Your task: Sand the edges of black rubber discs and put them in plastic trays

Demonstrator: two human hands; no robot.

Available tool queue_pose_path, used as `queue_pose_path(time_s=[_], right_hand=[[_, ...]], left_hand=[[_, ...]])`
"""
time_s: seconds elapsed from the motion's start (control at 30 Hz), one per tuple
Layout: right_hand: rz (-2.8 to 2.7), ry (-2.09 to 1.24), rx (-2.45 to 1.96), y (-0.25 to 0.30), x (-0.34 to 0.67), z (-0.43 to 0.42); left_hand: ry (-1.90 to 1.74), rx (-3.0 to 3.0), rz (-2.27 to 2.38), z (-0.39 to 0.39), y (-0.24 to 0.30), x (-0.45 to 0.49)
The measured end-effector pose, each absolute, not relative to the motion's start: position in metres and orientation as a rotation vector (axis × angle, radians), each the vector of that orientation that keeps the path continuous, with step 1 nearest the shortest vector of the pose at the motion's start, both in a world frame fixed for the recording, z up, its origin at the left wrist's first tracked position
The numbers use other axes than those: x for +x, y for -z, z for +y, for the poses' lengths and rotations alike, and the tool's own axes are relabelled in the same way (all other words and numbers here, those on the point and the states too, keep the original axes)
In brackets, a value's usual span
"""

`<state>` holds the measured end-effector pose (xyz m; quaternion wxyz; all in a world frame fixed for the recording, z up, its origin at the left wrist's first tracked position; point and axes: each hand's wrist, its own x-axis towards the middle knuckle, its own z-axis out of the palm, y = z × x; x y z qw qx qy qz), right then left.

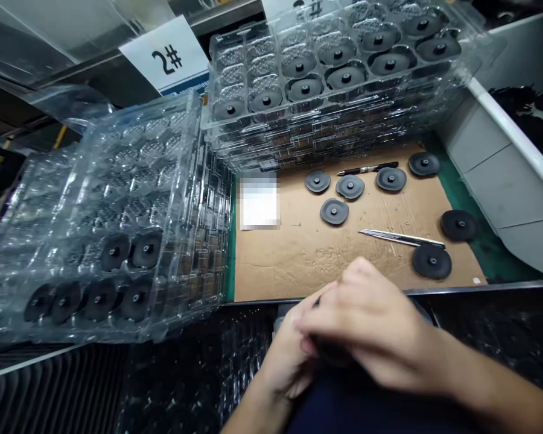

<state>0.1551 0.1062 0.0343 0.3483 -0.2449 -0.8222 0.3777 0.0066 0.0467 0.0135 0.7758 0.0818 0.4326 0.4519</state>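
My left hand [289, 343] and my right hand [371, 319] are together in front of the bench's near edge. Between them is a black disc [330, 352], mostly hidden by the fingers. The left hand's fingers curl around it from the left. From above, my right hand lies over it with bent fingers, blurred by motion. Beyond the hands, several black discs with small raised centres, such as one [334, 211], lie on a cardboard sheet [276, 265]. A pair of metal tweezers [389, 237] rests there, its right end beside another black disc [432, 261].
Clear plastic trays [298, 114] are stacked at the back, with black discs in the top one. Another tray stack [176, 211] stands left. A pen [366, 169] and a blurred-out white paper [259, 204] lie on the cardboard. A white-edged wall [516, 132] bounds the right.
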Motion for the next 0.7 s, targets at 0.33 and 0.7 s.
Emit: queue_pose_path(time_s=[0.33, 0.7], right_hand=[[-1.769, -1.584, -1.348, 0.038, 0.184, 0.075], [-1.709, -0.949, -1.487, -0.011, 0.2, 0.07]], left_hand=[[-1.01, 0.069, 0.608, 0.04, -0.008, -0.001], [-0.958, 0.088, 0.606, 0.032, -0.011, 0.001]])
